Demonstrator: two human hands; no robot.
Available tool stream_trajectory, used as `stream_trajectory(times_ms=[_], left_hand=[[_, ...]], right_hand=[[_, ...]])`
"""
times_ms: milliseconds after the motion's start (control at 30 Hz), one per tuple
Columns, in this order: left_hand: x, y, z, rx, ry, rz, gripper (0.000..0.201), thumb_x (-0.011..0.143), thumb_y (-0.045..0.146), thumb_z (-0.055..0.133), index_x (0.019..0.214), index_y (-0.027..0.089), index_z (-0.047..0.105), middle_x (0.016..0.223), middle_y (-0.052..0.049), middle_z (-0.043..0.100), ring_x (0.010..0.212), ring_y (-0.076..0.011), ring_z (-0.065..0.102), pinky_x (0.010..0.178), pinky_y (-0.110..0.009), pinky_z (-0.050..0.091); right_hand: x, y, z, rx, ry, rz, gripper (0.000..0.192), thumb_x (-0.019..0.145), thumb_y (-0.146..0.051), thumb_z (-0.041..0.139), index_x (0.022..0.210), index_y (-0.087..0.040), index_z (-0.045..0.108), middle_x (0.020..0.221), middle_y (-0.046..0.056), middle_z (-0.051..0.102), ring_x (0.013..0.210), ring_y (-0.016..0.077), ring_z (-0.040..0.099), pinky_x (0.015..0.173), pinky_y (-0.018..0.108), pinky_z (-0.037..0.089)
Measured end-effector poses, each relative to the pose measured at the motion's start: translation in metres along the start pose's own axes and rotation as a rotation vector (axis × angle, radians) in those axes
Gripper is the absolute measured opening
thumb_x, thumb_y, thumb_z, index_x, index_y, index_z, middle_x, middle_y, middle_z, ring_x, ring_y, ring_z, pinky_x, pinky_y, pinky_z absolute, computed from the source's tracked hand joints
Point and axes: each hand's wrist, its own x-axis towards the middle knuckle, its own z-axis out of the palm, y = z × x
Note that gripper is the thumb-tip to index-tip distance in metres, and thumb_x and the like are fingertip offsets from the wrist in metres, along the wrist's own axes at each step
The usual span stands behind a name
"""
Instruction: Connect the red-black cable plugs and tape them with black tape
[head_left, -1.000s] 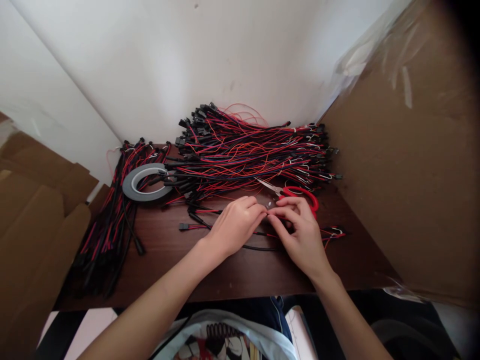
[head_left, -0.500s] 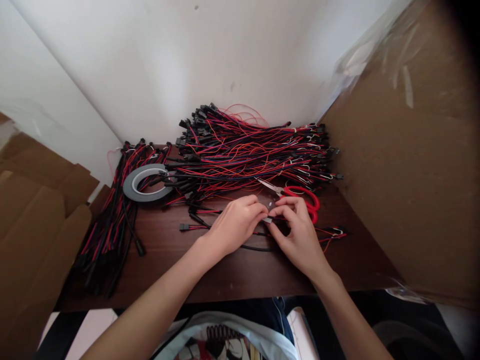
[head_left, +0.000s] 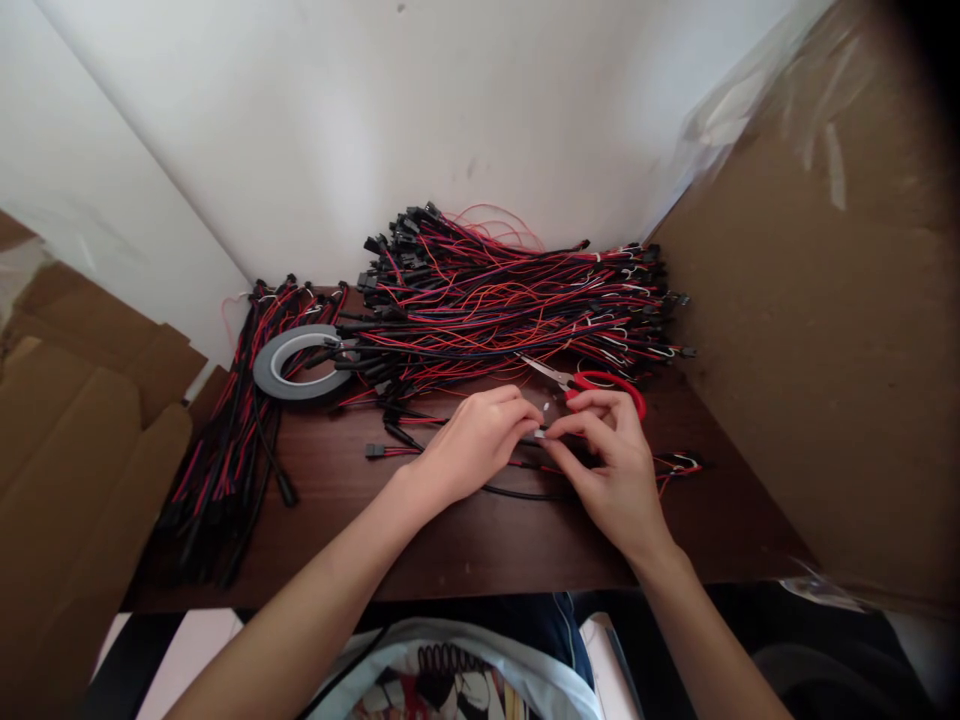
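Both hands, the left hand point(head_left: 472, 445) and the right hand point(head_left: 611, 470), pinched one thin red-and-black wire lead point(head_left: 525, 464) between their fingertips just above the tabletop point(head_left: 465, 545), a light, limp thing probably best gripped near its small joint, where it bends least.

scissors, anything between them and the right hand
Nothing visible. The scissors lie on the table just behind the right hand, whose fingers, with the left hand, pinch a wire. The wire pile lies behind the scissors.
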Motion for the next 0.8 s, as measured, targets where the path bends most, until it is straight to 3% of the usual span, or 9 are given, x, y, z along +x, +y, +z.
stream_trajectory(times_ms=[267, 800], left_hand=[[-0.0009, -0.0010, 0.0004, 0.007, -0.004, -0.012, 0.018, 0.093, 0.010, 0.051, 0.094, 0.010, 0.068, 0.088, -0.008, 0.066, 0.079, -0.0163, 0.061, 0.072, -0.027, 0.049], [-0.0018, -0.0010, -0.0004, -0.009, 0.063, 0.033, 0.015, 0.091, 0.010, 0.054, 0.092, 0.010, 0.069, 0.085, -0.007, 0.068, 0.074, -0.0141, 0.062, 0.069, -0.025, 0.049]], right_hand=[[0.0007, 0.0020, 0.0008, 0.013, 0.038, -0.061, 0.008, 0.083, -0.014, 0.068, 0.080, -0.021, 0.067, 0.102, 0.005, 0.046, 0.092, 0.0199, 0.055, 0.076, 0.037, 0.049], [0.0001, -0.0003, 0.0001, -0.004, 0.038, -0.045, 0.002, 0.088, -0.018, 0.062, 0.090, -0.019, 0.063, 0.103, 0.007, 0.049, 0.099, 0.0217, 0.055, 0.083, 0.038, 0.050]])
